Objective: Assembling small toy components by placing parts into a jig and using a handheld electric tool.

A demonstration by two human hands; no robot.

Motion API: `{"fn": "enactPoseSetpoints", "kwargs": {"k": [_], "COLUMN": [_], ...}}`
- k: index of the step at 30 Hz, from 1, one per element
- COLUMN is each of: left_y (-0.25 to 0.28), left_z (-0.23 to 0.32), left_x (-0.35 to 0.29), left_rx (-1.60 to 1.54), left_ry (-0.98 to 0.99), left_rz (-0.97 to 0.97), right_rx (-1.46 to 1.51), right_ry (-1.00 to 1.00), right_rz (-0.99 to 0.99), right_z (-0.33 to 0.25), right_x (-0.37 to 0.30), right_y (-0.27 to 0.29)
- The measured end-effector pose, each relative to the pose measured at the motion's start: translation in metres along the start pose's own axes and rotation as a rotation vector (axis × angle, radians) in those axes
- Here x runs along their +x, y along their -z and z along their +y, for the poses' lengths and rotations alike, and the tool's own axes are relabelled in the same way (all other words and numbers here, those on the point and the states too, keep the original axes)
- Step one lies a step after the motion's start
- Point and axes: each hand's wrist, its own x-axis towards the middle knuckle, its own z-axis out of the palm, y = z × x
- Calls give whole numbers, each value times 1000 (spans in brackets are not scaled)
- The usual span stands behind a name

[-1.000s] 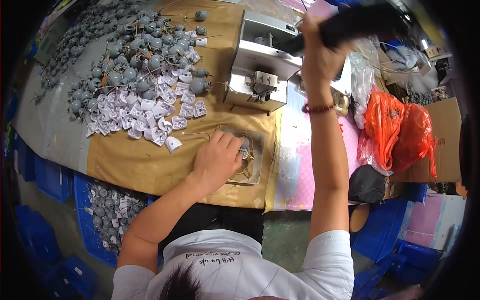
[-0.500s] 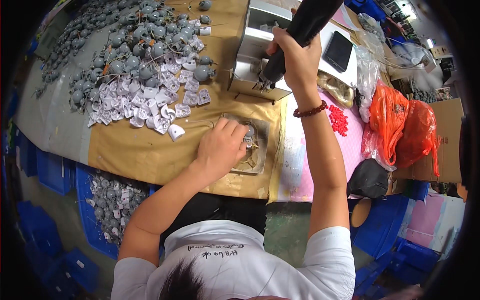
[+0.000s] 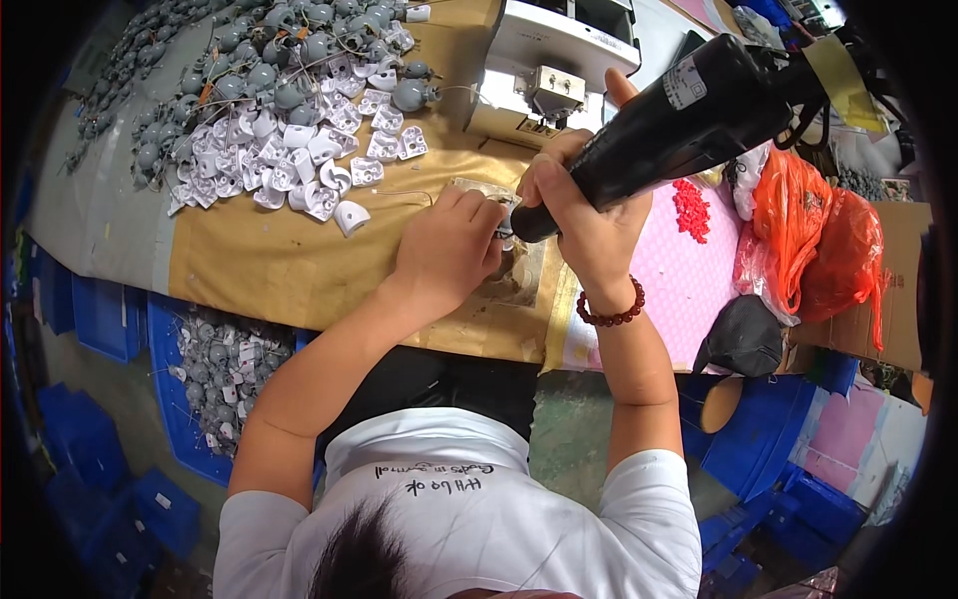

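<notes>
My right hand [image 3: 599,220] grips a black electric screwdriver [image 3: 679,120], tilted with its nose down to the left. That nose meets a small grey-and-white part [image 3: 505,222] in a flat, worn fixture [image 3: 521,285] on the table. My left hand [image 3: 447,250] is closed around this part from the left, its fingers curled at the fixture's upper side. A thin wire [image 3: 399,193] runs out to the left of those fingers. The hand and the tool hide most of the part, and the screwdriver's tip cannot be seen.
White plastic caps [image 3: 299,165] and grey ball-shaped parts with wires [image 3: 289,60] lie heaped at the far left. A white metal box-like device [image 3: 534,50] stands beyond the fixture. Right of it are small red pieces [image 3: 691,212] and red plastic bags [image 3: 778,225]. A blue bin [image 3: 185,424] holds parts below the table edge.
My right hand has brought the screwdriver from the white device down and nearer, onto the part in the fixture. My left hand stays closed at the fixture.
</notes>
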Motion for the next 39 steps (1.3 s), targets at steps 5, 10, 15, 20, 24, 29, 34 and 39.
{"fn": "enactPoseSetpoints", "kwargs": {"k": [5,10,15,20,24,29,34,39], "left_y": [-3,1,-4,-8,-8,-9,-19,-12], "left_z": [-2,-1,-5,-6,-4,1,4,11], "left_x": [-1,-1,-1,-2,-2,-3,-13,-21], "left_rx": [17,-15,-16,1,4,85,307,238], "left_ry": [-9,-28,-78,-87,-95,-38,-6,-101], "left_rz": [28,47,109,135,152,141,68,142], "right_rx": [-27,-98,-24,-90,-179,-216,-49,-393], "right_ry": [-9,58,67,139,154,113,-69,-107], "right_rz": [13,-52,-68,-130,-180,-164,343,360], "right_z": [2,12,19,24,23,18,23,63], "right_x": [-4,-20,-28,-31,-33,-27,14,14], "right_y": [-2,2,1,6,11,16,56,136]}}
